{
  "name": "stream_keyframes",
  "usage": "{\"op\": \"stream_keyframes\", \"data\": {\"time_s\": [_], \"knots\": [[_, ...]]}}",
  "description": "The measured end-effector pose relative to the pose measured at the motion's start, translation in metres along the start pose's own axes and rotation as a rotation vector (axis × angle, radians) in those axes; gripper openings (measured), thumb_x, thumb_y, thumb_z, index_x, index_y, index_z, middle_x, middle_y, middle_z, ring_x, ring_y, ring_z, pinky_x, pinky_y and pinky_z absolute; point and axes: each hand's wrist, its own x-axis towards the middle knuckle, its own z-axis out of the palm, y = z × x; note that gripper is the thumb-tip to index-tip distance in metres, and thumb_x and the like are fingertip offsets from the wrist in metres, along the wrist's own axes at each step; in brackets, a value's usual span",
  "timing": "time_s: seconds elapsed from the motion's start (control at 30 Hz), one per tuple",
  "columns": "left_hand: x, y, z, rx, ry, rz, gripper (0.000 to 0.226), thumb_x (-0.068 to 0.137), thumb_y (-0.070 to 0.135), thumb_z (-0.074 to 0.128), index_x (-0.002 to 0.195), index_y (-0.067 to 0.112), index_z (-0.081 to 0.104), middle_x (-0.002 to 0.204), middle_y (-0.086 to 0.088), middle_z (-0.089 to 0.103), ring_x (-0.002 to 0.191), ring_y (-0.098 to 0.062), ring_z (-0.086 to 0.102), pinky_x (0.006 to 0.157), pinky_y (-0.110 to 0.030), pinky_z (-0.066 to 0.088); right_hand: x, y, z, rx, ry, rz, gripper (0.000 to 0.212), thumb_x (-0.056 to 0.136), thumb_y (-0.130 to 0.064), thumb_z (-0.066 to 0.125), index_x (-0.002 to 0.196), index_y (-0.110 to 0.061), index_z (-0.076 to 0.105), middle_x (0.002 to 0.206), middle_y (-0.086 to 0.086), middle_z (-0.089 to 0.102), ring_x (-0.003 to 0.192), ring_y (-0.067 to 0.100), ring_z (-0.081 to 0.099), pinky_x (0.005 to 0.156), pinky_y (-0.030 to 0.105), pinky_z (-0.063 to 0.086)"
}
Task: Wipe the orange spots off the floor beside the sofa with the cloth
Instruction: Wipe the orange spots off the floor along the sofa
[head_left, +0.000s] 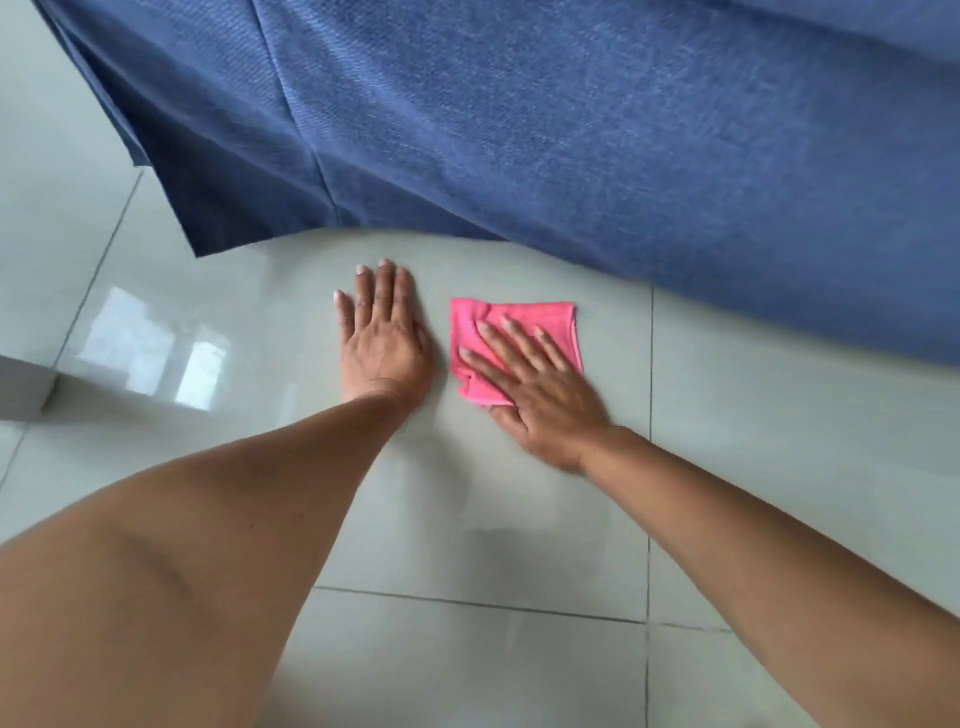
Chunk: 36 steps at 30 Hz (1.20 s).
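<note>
Hands both flat on the floor (519, 519). Right hand (540, 395) open, fingers spread, palm pressing the pink cloth (524, 332) down; nothing gripped, only weight on it. Left hand (382, 338) open too, fingers together, bare on the tile just left of the cloth, apparently a brace.

Cloth folded to a rough square, lying under and far of the right fingers, its long edge running left to right, near the sofa (571, 130) base.

No orange spots show on the tile; any remaining may sit under the cloth or hand, cannot tell.

Blue sofa skirt hangs just beyond the cloth and would limit a stroke pushed farther away. Grout lines cross near and right. Pale object (21, 387) at far left, well apart.
</note>
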Motion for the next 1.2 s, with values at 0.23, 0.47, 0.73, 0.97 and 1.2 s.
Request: {"op": "stream_keyframes", "data": {"time_s": [0.23, 0.47, 0.73, 0.97, 1.2], "knots": [[-0.001, 0.006, -0.002, 0.054, -0.006, -0.022, 0.063, 0.095, 0.022, 0.028, 0.156, 0.013, 0.014, 0.165, -0.004, 0.007, 0.152, -0.027, -0.003, 0.122, -0.049, -0.004, -0.035, 0.101, 0.000, 0.118, 0.060, 0.800, 0.067, 0.091, -0.046, 0.010, 0.155, -0.029, 0.004, 0.166, 0.002, 0.004, 0.152, 0.024, 0.001, 0.122, 0.047, 0.000], [-0.006, 0.056, 0.004, 0.030, -0.048, 0.147, 0.062, 0.094, 0.025, 0.024, 0.155, 0.014, 0.016, 0.165, -0.004, 0.010, 0.152, -0.026, 0.000, 0.122, -0.048, -0.005, 0.011, 0.014, 0.001, 0.099, 0.076, 0.454, 0.065, 0.094, -0.047, 0.018, 0.156, -0.031, 0.008, 0.166, 0.001, 0.001, 0.152, 0.025, -0.002, 0.122, 0.050, 0.005], [-0.028, 0.125, 0.030, 0.022, -0.090, 0.279, 0.060, 0.098, 0.020, 0.029, 0.156, 0.015, 0.013, 0.165, 0.000, 0.007, 0.152, -0.023, -0.002, 0.122, -0.046, -0.005, -0.160, 0.134, 0.024, 0.093, 0.041, 0.663, 0.066, 0.091, -0.046, 0.015, 0.154, -0.032, 0.002, 0.166, 0.002, -0.001, 0.152, 0.021, -0.004, 0.122, 0.050, 0.006], [-0.025, 0.171, 0.052, 0.038, -0.106, 0.354, 0.058, 0.100, 0.019, 0.026, 0.156, 0.015, 0.010, 0.165, -0.001, 0.004, 0.152, -0.024, -0.003, 0.123, -0.046, -0.004, -0.064, 0.128, 0.008, 0.216, 0.142, 1.049, 0.064, 0.098, -0.044, 0.024, 0.156, -0.024, 0.006, 0.166, 0.004, 0.002, 0.152, 0.028, -0.003, 0.121, 0.050, 0.000], [-0.026, 0.170, 0.055, 0.067, -0.084, 0.347, 0.061, 0.097, 0.024, 0.025, 0.156, 0.013, 0.013, 0.165, -0.003, 0.006, 0.152, -0.025, 0.000, 0.123, -0.046, -0.002, -0.165, 0.105, 0.027, 0.056, 0.013, 0.243, 0.061, 0.094, -0.045, 0.027, 0.153, -0.032, 0.021, 0.164, 0.002, 0.013, 0.152, 0.026, 0.007, 0.123, 0.046, 0.004]]}}
